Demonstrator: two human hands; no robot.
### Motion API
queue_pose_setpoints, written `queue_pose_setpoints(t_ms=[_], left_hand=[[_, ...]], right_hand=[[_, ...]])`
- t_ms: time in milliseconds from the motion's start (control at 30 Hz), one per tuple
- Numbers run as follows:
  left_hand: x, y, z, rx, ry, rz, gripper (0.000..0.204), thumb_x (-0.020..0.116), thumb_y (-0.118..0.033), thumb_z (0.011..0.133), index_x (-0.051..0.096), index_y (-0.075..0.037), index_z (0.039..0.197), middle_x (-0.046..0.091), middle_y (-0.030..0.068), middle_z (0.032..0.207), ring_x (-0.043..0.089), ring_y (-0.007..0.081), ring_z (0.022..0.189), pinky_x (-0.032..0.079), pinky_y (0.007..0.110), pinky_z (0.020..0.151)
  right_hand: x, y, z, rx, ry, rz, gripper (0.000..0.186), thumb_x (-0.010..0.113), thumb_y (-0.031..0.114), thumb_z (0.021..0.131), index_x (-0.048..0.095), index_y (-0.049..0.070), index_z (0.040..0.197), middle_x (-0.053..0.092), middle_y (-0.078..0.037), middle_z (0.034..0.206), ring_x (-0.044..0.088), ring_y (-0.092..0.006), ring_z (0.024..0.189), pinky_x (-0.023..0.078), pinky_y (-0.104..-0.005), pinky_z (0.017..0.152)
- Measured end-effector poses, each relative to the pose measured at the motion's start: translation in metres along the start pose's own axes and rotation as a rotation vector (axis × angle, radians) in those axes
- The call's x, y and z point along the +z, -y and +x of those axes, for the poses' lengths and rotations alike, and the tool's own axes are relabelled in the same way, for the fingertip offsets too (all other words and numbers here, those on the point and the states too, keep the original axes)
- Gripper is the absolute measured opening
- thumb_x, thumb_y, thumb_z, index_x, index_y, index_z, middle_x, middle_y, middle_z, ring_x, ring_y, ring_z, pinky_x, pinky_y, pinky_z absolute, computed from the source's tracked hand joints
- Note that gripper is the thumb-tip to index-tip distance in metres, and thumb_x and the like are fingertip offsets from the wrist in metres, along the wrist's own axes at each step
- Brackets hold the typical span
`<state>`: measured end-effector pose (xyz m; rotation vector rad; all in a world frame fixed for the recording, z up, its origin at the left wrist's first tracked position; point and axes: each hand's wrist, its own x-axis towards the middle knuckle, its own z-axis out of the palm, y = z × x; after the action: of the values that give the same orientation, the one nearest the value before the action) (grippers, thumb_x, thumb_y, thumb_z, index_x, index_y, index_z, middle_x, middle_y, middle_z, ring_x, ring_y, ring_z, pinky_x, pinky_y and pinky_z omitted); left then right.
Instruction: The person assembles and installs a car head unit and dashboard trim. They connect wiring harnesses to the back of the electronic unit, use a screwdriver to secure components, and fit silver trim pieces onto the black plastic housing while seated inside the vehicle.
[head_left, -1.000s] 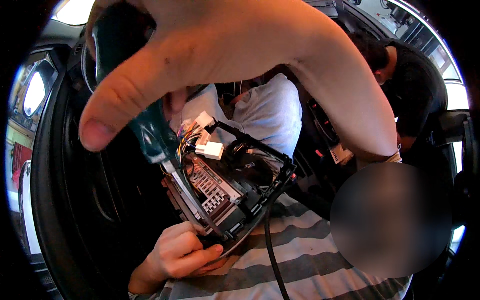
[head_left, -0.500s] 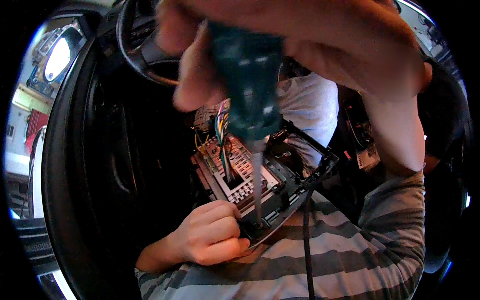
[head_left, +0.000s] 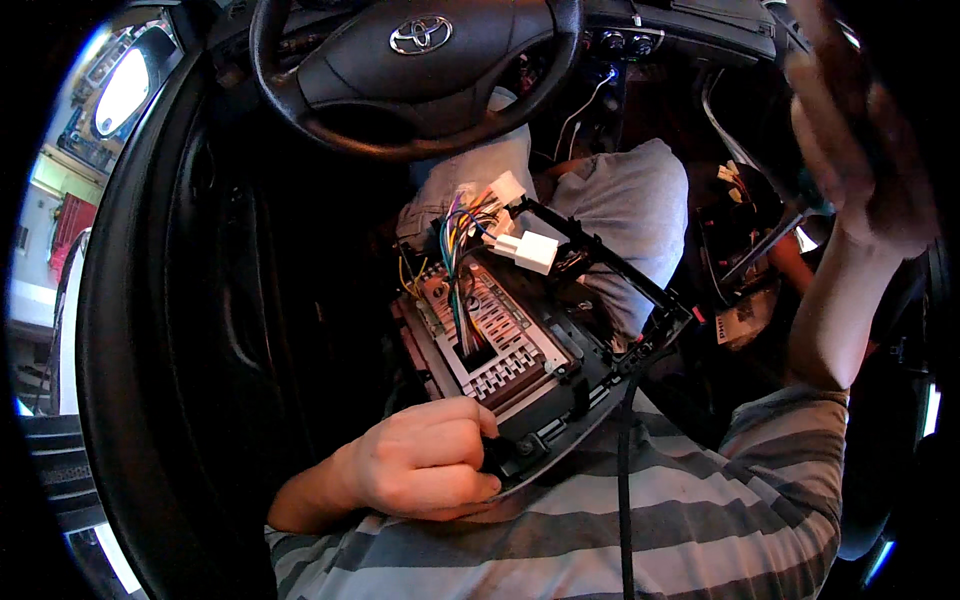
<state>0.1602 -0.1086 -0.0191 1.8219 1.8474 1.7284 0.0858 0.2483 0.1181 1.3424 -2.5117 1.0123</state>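
Note:
On my lap lies a car stereo unit (head_left: pixel 520 352), its slotted metal case set in a black dash trim frame (head_left: pixel 600 392). My left hand (head_left: pixel 425 462) is closed on the frame's near left corner; its fingertips are partly hidden. A bundle of coloured wires (head_left: pixel 457 285) rises from the unit to white plug connectors (head_left: pixel 533 251). Away to the upper right, my right hand (head_left: pixel 850 150) is raised and blurred, closed around a screwdriver (head_left: pixel 768 243). Its shaft slants down to the left, and the dark teal handle is mostly hidden by the hand.
A steering wheel (head_left: pixel 420 100) stands ahead, and the car door (head_left: pixel 150 350) runs along my left. A black cable (head_left: pixel 625 480) crosses my striped shirt from the frame. Loose wiring with small connectors (head_left: pixel 733 182) hangs at the right, near another person's dark clothing.
My right hand has swung from in front of the camera to the upper right with the screwdriver, its tip leaving the frame's near edge. My left hand keeps its hold on the corner.

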Motion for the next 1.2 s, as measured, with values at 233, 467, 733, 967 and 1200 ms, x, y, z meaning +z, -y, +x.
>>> queue_pose_setpoints(t_ms=[233,467,733,967,1200], left_hand=[[-0.004,-0.009,-0.003,-0.100,-0.161,0.074,0.015,0.079,-0.005,0.069,0.063,-0.005,0.070,0.048,0.0042,0.061,0.058,0.0201,0.058,0.056,0.037,0.064],[-0.007,-0.007,-0.007,-0.113,-0.271,0.025,0.021,0.085,-0.012,0.062,0.066,-0.010,0.071,0.045,0.0006,0.066,0.054,0.0157,0.058,0.059,0.034,0.063],[-0.019,-0.019,-0.008,-0.165,-0.161,-0.031,0.028,0.088,-0.015,0.055,0.066,-0.014,0.071,0.041,-0.0012,0.068,0.049,0.0130,0.058,0.057,0.032,0.058],[-0.012,-0.032,-0.005,-0.196,-0.337,0.194,0.022,0.084,-0.020,0.065,0.064,-0.017,0.072,0.041,-0.0008,0.070,0.049,0.0126,0.060,0.054,0.033,0.063],[-0.011,-0.040,0.001,-0.332,-0.360,0.215,0.020,0.077,-0.023,0.075,0.060,-0.020,0.086,0.040,0.0007,0.078,0.043,0.0144,0.067,0.045,0.031,0.065]], right_hand=[[0.050,-0.002,-0.035,0.089,0.259,-0.189,0.082,0.085,0.045,0.059,0.054,0.006,0.124,0.057,-0.013,0.103,0.057,-0.0242,0.089,0.049,-0.0358,0.070],[0.080,-0.008,-0.075,0.235,0.112,-0.031,0.072,0.085,0.028,0.062,0.055,0.007,0.125,0.056,-0.016,0.119,0.062,-0.0356,0.099,0.052,-0.0391,0.082],[0.099,-0.023,-0.082,0.162,0.056,0.207,0.062,0.083,0.027,0.066,0.059,0.001,0.117,0.068,-0.014,0.104,0.067,-0.0314,0.097,0.053,-0.0342,0.080],[0.108,-0.022,-0.082,0.033,-0.147,0.121,0.049,0.075,0.014,0.072,0.058,0.003,0.116,0.070,-0.014,0.093,0.069,-0.0272,0.078,0.054,-0.0311,0.067],[0.118,-0.027,-0.086,-0.141,-0.281,0.068,0.041,0.073,0.009,0.070,0.052,0.006,0.106,0.069,-0.019,0.091,0.064,-0.0237,0.059,0.049,-0.0288,0.050]])
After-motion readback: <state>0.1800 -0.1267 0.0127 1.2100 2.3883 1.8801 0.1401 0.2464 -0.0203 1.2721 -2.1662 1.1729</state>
